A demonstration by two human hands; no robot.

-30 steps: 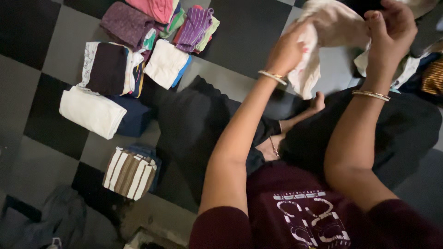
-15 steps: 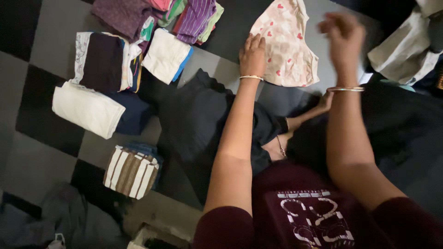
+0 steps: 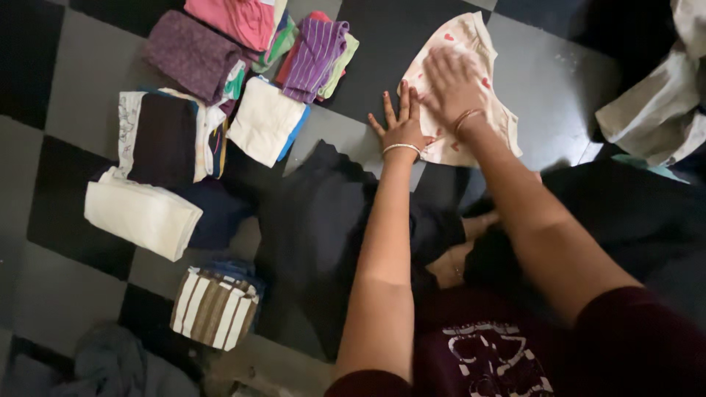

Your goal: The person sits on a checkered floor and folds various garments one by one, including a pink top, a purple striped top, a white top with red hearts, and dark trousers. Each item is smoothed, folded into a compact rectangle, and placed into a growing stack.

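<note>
My left hand (image 3: 401,126) lies flat, fingers spread, on the near-left edge of a soft cream garment with red hearts (image 3: 471,44), spread on the checkered tile floor (image 3: 73,81) toward its far edge. My right hand (image 3: 450,87), open-palmed and blurred, presses the cloth's middle. Folded rectangular stacks lie to the left: a white fold (image 3: 265,119), a purple striped fold (image 3: 315,48), a brown-and-white striped fold (image 3: 213,307).

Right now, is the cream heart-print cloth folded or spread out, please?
Spread: cream heart-print cloth lies flat on the floor under both hands.
</note>
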